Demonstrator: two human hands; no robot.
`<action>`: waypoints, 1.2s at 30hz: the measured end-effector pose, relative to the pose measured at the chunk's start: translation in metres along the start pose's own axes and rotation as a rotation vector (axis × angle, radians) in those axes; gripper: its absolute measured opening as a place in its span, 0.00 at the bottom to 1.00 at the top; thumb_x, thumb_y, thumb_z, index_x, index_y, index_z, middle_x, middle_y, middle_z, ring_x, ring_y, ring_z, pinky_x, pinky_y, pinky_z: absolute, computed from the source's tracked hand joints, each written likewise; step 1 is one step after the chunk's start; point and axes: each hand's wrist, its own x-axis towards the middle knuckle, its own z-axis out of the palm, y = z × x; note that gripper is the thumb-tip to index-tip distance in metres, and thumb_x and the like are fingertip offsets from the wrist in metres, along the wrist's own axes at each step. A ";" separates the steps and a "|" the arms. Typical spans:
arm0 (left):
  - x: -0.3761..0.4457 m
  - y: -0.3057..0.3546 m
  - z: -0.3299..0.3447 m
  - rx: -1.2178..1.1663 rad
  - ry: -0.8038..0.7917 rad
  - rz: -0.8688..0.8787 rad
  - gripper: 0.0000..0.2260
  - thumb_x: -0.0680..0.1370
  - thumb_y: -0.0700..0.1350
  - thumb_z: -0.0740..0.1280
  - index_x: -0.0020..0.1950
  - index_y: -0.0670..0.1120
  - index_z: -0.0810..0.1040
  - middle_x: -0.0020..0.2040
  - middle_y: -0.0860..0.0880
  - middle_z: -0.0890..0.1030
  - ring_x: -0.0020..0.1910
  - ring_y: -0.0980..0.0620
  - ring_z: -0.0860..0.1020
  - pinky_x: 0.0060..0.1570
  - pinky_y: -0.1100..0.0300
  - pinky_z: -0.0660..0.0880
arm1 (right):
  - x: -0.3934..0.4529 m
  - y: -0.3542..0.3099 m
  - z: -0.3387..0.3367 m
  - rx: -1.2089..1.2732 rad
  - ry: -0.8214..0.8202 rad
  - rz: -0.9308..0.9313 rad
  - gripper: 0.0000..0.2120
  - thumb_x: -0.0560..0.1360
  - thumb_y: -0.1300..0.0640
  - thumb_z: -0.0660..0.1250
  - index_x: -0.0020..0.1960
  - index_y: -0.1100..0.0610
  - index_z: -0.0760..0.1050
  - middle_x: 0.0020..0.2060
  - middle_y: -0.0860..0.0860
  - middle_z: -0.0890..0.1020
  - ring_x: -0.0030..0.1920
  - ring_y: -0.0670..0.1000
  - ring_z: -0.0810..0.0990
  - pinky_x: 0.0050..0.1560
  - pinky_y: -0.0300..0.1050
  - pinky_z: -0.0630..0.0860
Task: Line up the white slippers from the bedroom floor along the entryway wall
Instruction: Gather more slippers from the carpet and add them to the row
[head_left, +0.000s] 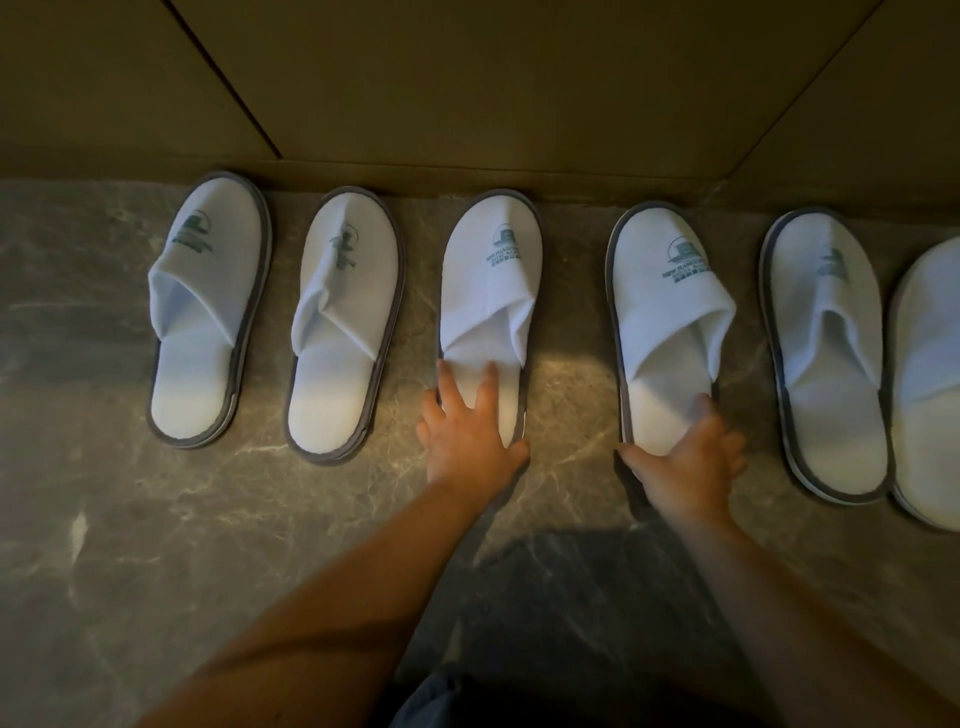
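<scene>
Six white slippers in a row on the marble floor (156, 545), toes toward the wall (467, 104), heels toward the camera. Third slipper (493, 270) under the left hand (467, 441): fingers spread flat on the insole, thumb hooked round the heel edge on the right. Fourth slipper (665, 291) gripped at the heel by the right hand (691, 462), thumb low on the left edge, fingers curled over the right side (fingertips partly hidden behind the hand itself). First slipper (208, 312) and second slipper (343, 322) lying free to the left, apart from each other. Fifth slipper (826, 353) just beside the sixth slipper (930, 389), possibly touching; sixth cut off by the right frame edge, logo not visible. Logos on the outer slippers blurred, unreadable. Open floor between third and fourth, and wide bare floor in front of the heels. Dark cloth (431, 696) at the bottom edge, too dim to identify.
</scene>
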 end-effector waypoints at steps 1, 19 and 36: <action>0.000 0.001 0.000 0.004 0.000 -0.002 0.37 0.70 0.60 0.65 0.71 0.56 0.47 0.74 0.41 0.45 0.69 0.36 0.55 0.67 0.42 0.59 | 0.000 0.000 0.000 0.002 -0.002 0.001 0.43 0.62 0.58 0.75 0.70 0.53 0.55 0.68 0.59 0.60 0.66 0.62 0.59 0.63 0.63 0.66; 0.002 -0.027 -0.007 0.146 -0.104 0.213 0.46 0.65 0.61 0.70 0.73 0.56 0.43 0.76 0.45 0.40 0.72 0.39 0.49 0.69 0.42 0.56 | -0.014 -0.018 0.029 -0.114 0.116 -0.037 0.45 0.60 0.48 0.76 0.70 0.53 0.55 0.66 0.60 0.63 0.65 0.61 0.63 0.64 0.58 0.63; 0.001 -0.024 0.003 0.146 -0.049 0.208 0.45 0.65 0.64 0.68 0.72 0.56 0.44 0.75 0.46 0.42 0.71 0.40 0.51 0.68 0.42 0.57 | -0.010 -0.011 0.020 -0.037 0.087 -0.033 0.44 0.62 0.52 0.75 0.70 0.53 0.54 0.69 0.59 0.60 0.67 0.61 0.59 0.66 0.61 0.62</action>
